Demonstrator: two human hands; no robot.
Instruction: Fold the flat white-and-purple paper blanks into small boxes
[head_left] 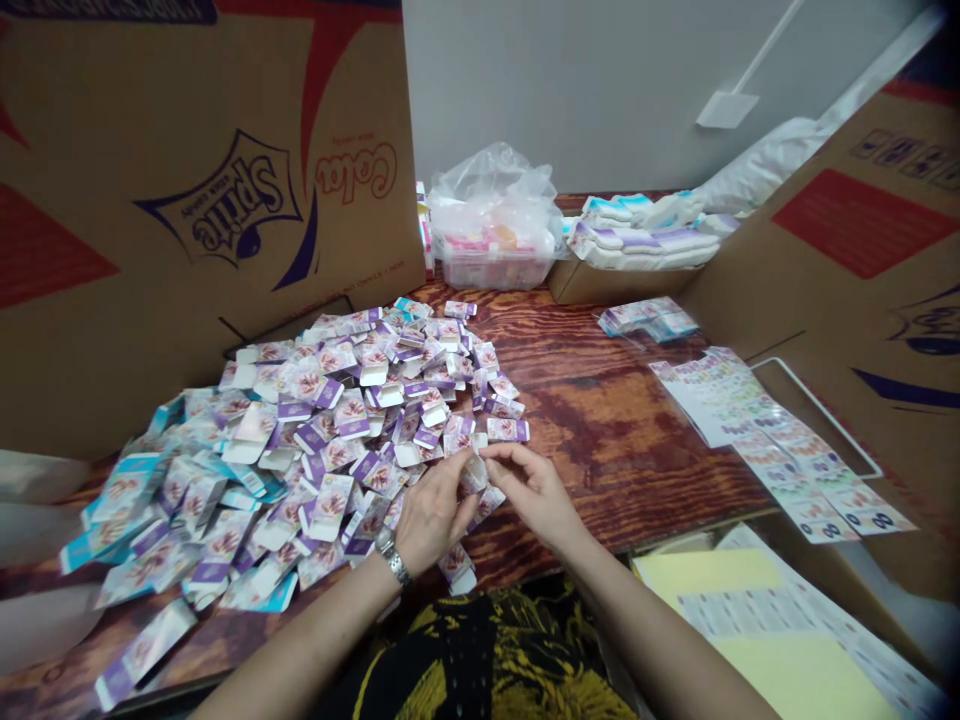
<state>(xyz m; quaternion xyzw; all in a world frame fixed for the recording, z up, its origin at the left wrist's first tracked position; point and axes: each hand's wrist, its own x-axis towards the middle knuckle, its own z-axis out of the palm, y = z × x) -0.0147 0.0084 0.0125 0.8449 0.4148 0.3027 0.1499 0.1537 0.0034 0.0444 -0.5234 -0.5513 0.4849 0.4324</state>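
Observation:
Near the table's front edge, my left hand point(435, 510), with a metal watch at the wrist, is closed around a small whitish box point(473, 474). My right hand point(536, 492) meets it from the right, its thumb and index finger pinched at the box's upper edge. Both hands are at the right border of a large heap of small purple-and-white and blue-and-white boxes point(330, 420). One purple-ended box point(508, 430) lies just beyond my fingertips. The box between my hands is partly hidden by the fingers.
Large cartons stand at the left point(195, 200) and right point(847, 260). At the back are a plastic-bagged tub point(499, 260) and a low carton point(622, 283) of packs. Printed sheets point(780, 450) lie right on the wooden table point(600, 420); yellow sheets point(795, 660) are lower right.

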